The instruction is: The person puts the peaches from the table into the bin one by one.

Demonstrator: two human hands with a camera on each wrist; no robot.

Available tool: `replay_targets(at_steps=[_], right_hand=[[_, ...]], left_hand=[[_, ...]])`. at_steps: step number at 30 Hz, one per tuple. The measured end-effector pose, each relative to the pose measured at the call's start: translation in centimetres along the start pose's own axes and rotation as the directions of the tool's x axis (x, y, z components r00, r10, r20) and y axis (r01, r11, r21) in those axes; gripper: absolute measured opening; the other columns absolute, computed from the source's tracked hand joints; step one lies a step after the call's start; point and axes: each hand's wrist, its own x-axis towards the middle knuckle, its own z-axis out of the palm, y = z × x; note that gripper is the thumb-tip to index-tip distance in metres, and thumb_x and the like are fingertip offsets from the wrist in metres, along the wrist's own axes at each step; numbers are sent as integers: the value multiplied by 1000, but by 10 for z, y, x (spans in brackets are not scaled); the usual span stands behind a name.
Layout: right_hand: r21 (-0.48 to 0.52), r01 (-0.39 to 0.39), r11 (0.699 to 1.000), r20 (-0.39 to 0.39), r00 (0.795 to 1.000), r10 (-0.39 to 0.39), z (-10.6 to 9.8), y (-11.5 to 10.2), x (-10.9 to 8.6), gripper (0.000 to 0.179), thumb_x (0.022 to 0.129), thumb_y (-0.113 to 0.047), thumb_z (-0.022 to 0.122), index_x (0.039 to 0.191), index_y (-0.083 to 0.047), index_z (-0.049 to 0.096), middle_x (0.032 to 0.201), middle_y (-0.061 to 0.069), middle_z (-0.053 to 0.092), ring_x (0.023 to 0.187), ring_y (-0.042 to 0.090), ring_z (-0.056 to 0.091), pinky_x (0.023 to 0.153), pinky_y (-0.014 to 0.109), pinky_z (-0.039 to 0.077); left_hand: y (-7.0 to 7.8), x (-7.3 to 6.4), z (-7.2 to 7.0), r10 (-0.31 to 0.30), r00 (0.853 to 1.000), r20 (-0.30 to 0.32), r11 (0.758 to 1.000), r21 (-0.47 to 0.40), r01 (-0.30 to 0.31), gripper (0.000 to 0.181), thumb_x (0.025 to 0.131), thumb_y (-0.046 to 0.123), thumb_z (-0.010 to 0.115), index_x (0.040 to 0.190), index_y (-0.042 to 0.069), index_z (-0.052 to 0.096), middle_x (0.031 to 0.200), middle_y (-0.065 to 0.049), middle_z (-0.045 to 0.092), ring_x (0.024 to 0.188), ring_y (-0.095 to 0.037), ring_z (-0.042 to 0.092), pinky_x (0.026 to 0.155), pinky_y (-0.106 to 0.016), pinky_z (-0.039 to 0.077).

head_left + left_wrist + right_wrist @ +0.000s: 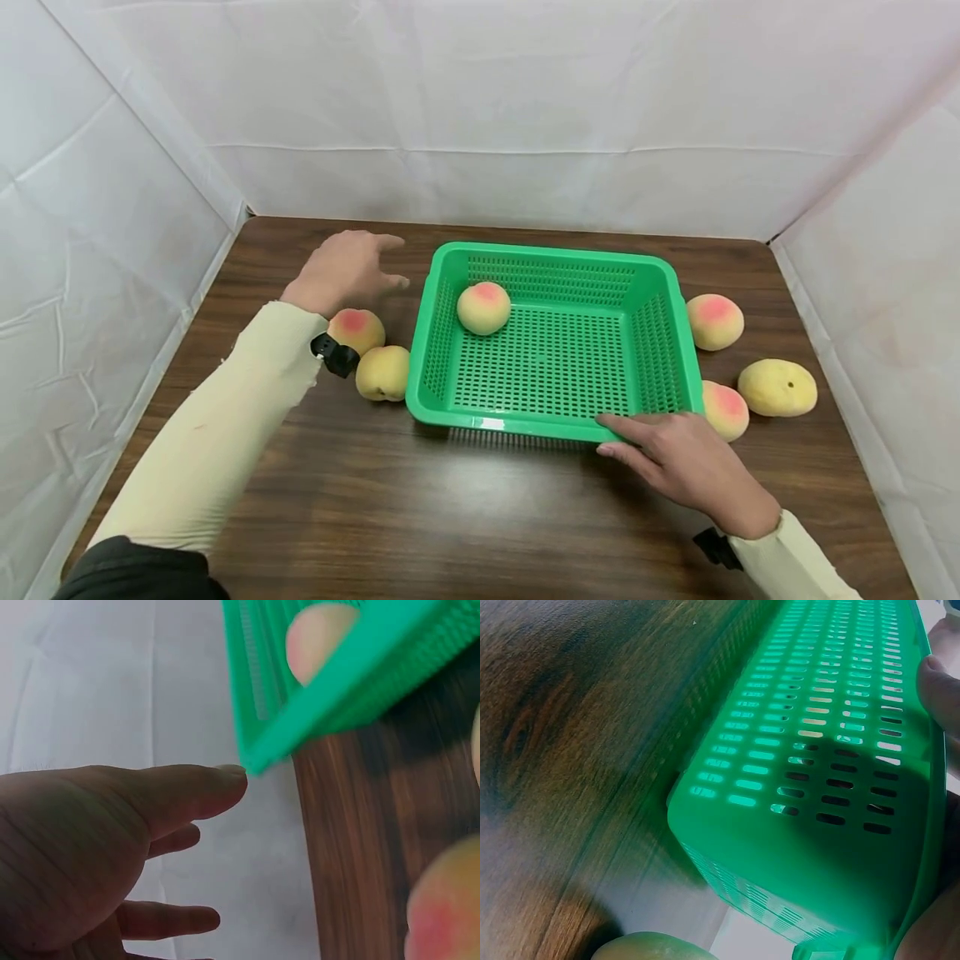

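Head view: the right hand (686, 458) grips the near rim of a green basket (551, 255) by its right corner, fingers over the edge and thumb against the outside. The left hand (345, 267) holds nothing; its thumb and fingers are spread apart in the air, just short of the basket's left side.

The step in hand looks like steadying the basket while the left hand works beside it. To do that well, the right thumb should press evenly on the outer wall — enough to stop a slide, not enough to tip it. The left hand would do best to stay clear of the rim and, for any fruit, come down from above with the fingers round its sides; a round fruit could easily roll if pushed.

The basket sits on the wooden table (465, 517), its slotted floor mostly bare. One peach (483, 308) lies inside, toward the left end. Outside it, left, are a blushed peach (358, 329) and a yellow fruit (382, 375); right, an upper peach (715, 322), a lower peach (726, 411) partly hidden by the basket, and an oblong fruit (778, 387) — yellow, beside the lower one.
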Motion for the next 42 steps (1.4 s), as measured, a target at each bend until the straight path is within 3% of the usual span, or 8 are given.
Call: replay_targets(at_steps=[7,15,24,31,37,42], right_hand=[[-4,2,1000,2,1000,-2,1,0,-1,32,92,-35,78,122,-21,79,101,-5,82,83,9,77,67,31,61],[-6,18,1000,-21,1000,-18,1,1,-1,32,92,-35,78,122,-23,79,100,-6,82,82,9,77,67,31,61],[-6,12,1000,-10,1000,-12,0,0,-1,32,93,-35,77,123,-23,78,102,-5,82,83,10,78,68,31,61],[-3,7,1000,-6,1000,-7,-1,0,0,32,92,-33,78,122,-21,79,101,-4,82,83,10,77,68,32,61],[-10,1,1000,-5,1000,-2,0,0,-1,34,92,-34,78,123,-20,79,103,-3,82,84,11,78,68,33,61],[-10,14,1000,-12,1000,-15,0,1,-1,34,92,-34,78,123,-20,78,103,-3,82,85,11,78,67,33,61]], left_hand=[[-27,-6,4,-88,995,38,995,-35,89,70,97,36,70,158,10,45,157,-21,51,143,-49,48,111,-64,46],[-44,-8,18,-159,983,97,986,-37,163,73,98,42,68,159,10,42,158,-27,47,138,-53,50,109,-65,46],[-46,-6,35,-203,968,147,978,-17,207,72,104,49,58,160,7,41,157,-28,47,140,-53,48,111,-65,45],[-42,-4,50,-248,946,208,968,12,251,75,106,55,48,162,7,36,160,-29,42,143,-55,44,115,-66,42],[-39,1,60,-270,926,264,961,8,278,80,106,56,49,164,6,29,160,-26,44,147,-55,39,116,-65,40],[-40,3,67,-249,923,292,965,-3,262,73,104,54,52,160,9,39,159,-25,45,145,-52,43,113,-64,45]])
